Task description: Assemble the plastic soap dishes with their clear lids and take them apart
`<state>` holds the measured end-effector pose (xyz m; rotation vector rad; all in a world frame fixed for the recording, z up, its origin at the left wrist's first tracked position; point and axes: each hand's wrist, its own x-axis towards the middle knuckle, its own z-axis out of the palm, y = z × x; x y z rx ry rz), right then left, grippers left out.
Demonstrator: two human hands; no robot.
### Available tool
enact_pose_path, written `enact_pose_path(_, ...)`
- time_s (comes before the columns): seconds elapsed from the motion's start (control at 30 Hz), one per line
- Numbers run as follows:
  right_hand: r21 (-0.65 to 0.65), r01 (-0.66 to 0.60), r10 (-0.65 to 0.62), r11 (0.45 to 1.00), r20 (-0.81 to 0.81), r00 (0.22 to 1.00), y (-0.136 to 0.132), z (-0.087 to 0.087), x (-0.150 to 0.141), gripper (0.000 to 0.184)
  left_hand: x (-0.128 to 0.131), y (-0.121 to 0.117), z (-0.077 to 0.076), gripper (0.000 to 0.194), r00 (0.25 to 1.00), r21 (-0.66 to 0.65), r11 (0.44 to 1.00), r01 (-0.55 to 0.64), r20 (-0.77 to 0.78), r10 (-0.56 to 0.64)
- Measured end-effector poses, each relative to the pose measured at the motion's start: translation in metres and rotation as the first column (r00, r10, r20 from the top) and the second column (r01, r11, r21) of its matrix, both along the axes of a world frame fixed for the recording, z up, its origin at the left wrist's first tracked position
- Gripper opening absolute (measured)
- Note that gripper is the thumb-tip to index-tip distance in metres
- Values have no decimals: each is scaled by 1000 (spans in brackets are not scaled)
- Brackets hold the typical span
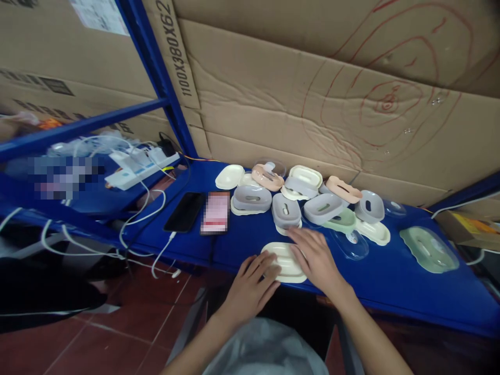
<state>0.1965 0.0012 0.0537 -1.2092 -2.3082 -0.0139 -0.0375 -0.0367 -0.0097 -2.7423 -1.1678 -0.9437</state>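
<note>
The left hand (253,289) lies over the left end of a cream dish (287,266), its fingers out straight and slightly parted; the right hand (317,258) arches over the right end, fingers loosely bent, thumb along the upper face. Whether either one grips the dish or only rests on it, I cannot tell. The dish sits flat, at the near edge of the counter (390,284), its long axis running roughly left to right and dipping a little toward the right, so that it bridges the gap between the two hands. Neither hand is clearly nearer: each covers one end, and the middle shows between them. From the hands, then, the dish lies inward, to the right of the left one and to the left of the right one. Just beyond the right fingertips stands a grey dish (286,208), with a pale piece under it. Farther back are more grey dishes, a green dish (342,221) and a peach dish (344,188); a clear cover (351,245) lies right of the right hand. Left of the group, a dark phone (184,212) lies beside a lit phone (215,208), with cardboard (250,94) standing behind everything.
</note>
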Motion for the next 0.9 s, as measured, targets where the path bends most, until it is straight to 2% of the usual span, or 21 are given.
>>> enact_pose_path(0.07,56,112,-116,992,72,991,31,0,-13,49,-4,0,0,25,999,-20,999,-29,42,30)
enact_pose_path(0.13,58,166,-172,984,114,978,53,-3,-23,53,-10,1,-1,24,993,-36,996,-85,85,88)
enact_pose_path(0.23,26,183,-185,983,102,977,62,-7,-24,39,-19,3,-3,25,976,-47,984,-169,134,174)
enact_pose_path(0.33,35,188,-187,981,-40,982,45,-3,-10,31,-24,5,-5,27,972,-64,984,-168,153,176)
enact_pose_path(0.47,-17,112,-113,994,-194,974,3,0,13,30,-25,5,-10,28,968,-74,987,-144,198,156)
enact_pose_path(0.6,-146,-43,17,988,-173,985,-35,-8,22,35,-23,6,-16,43,946,-49,985,-166,273,173)
enact_pose_path(0.7,-217,-120,90,969,-145,985,-49,-17,20,36,-23,7,-16,50,937,-18,984,-179,301,176)
enact_pose_path(0.8,-217,-140,115,966,-123,986,-53,-24,16,36,-25,8,-13,46,960,-10,990,-140,242,138)
enact_pose_path(0.9,-152,-129,118,980,-79,990,-54,-29,10,41,-26,10,-9,39,968,-9,995,-100,231,99)
